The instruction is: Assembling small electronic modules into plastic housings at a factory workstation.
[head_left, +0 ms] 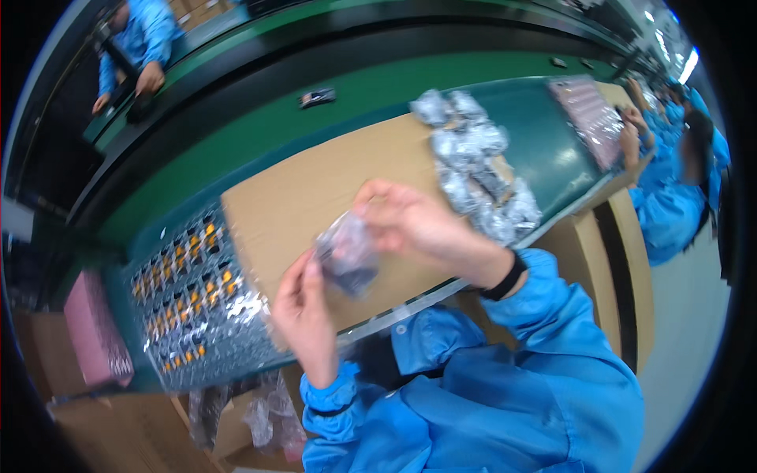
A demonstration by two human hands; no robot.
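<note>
A small clear plastic bag (347, 251) with something dark inside is held up between my two hands, above a flat brown cardboard sheet (296, 189). My left hand (306, 315) pinches its lower left side between thumb and fingers. At its upper right edge, my right hand (410, 225) is closed on the plastic. The dark item in the bag is too blurred to name. On the right part of the sheet lie several filled, crinkled plastic bags (473, 142). To the left, a clear plastic tray (252, 315) holds rows of small black and orange parts.
Beyond the green bench runs a green conveyor belt (236, 130), carrying a small dark device (317, 97). Pink bubble wrap (590, 118) lies at right; a pink bubble-wrapped block (95, 327) stands far left. Cardboard boxes (126, 430) sit below. Blue-clad co-workers (670, 197) work nearby.
</note>
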